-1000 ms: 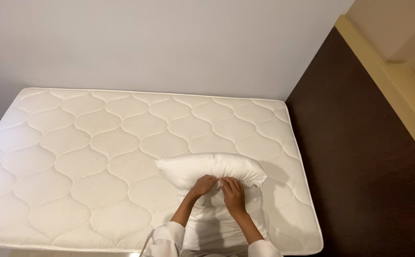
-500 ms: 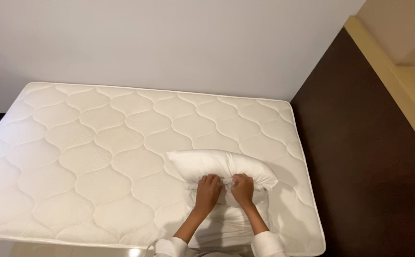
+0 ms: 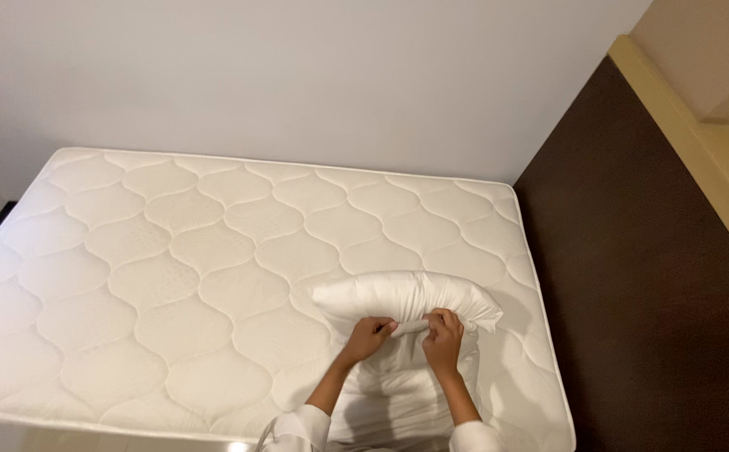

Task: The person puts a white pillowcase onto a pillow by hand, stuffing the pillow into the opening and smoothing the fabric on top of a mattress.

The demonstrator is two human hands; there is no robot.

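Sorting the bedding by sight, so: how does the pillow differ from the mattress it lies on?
The pillow is smooth and plump; the mattress is flat and quilted in a wavy pattern. The pillow is small and sits near the mattress's right end, while the mattress fills most of the view. The left hand and right hand pinch the pillow's fabric; the mattress lies bare. Both are white.

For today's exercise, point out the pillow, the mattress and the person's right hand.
pillow (image 3: 406, 295): head view, on its puffed upper part.
mattress (image 3: 172, 276): head view, on its bare quilted top.
right hand (image 3: 443, 332): head view, on its back.
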